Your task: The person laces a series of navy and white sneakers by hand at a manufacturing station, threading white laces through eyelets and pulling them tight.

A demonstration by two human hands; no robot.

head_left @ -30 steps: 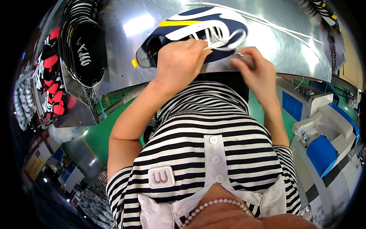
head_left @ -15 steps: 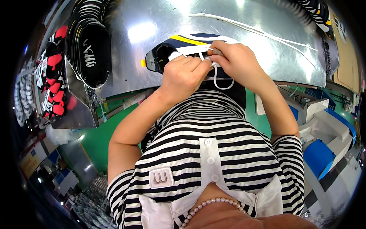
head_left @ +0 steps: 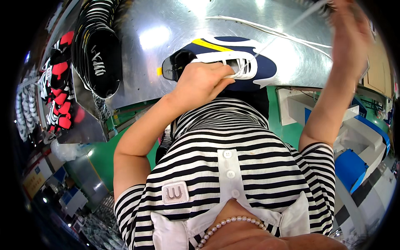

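A navy shoe upper (head_left: 266,62) with white trim and a yellow stripe lies on the metal table, its toe pointing right. My left hand (head_left: 204,81) is closed on its near edge, beside the white eyelet strip, and hides part of the opening. White lacing crosses the strip near the toe. From there a taut white shoelace (head_left: 287,32) runs up and right to my right hand (head_left: 351,39), raised at the far right. That hand is blurred by motion, but the lace ends at its closed fingers.
Loose white laces (head_left: 266,29) lie across the metal table (head_left: 141,71) behind the shoe. A stack of black shoe uppers (head_left: 100,62) stands at the left, with red, black and white uppers (head_left: 60,91) beyond. A grey and blue machine (head_left: 354,154) is at the lower right.
My right hand has swung up and right from the shoe, drawing the shoelace out straight. The near lace loop is gone. My left hand stays at the shoe, its fingers shifted slightly.
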